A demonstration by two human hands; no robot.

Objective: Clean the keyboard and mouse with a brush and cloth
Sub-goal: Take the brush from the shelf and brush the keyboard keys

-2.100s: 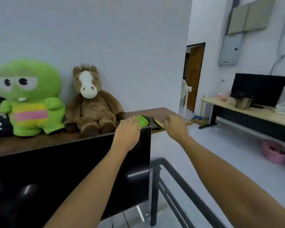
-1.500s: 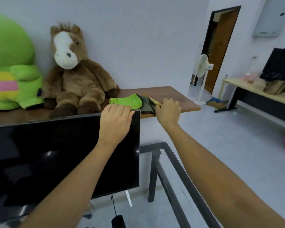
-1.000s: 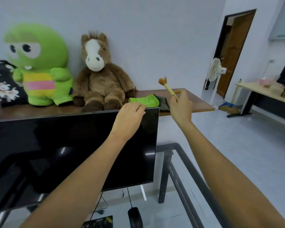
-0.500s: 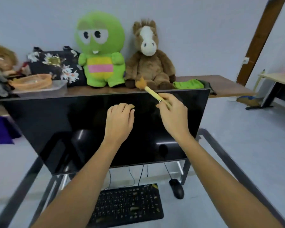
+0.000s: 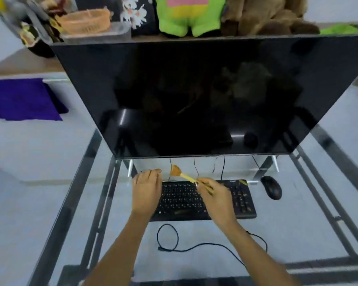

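A black keyboard (image 5: 182, 200) lies on the glass desk below the monitor. Over its middle, my right hand (image 5: 215, 200) grips a small brush (image 5: 181, 174) with a yellow handle; its orange bristles point up and left, above the keyboard's far edge. My left hand (image 5: 146, 191) rests palm down on the keyboard's left end, fingers together, holding nothing. A black mouse (image 5: 271, 187) sits to the right of the keyboard. The green cloth (image 5: 339, 29) lies on the wooden shelf behind the monitor, at the top right.
A large dark monitor (image 5: 194, 96) stands close behind the keyboard. A loose black cable (image 5: 174, 242) curls on the glass desk (image 5: 70, 203) in front. Plush toys (image 5: 190, 15), a floral bag and an orange basket (image 5: 85, 20) sit on the shelf. A purple cloth (image 5: 23, 99) lies at the left.
Both hands have come down from in front of the monitor's top edge to the keyboard. The right hand carried the brush along. My view tilted down; the cloth stayed on the shelf.
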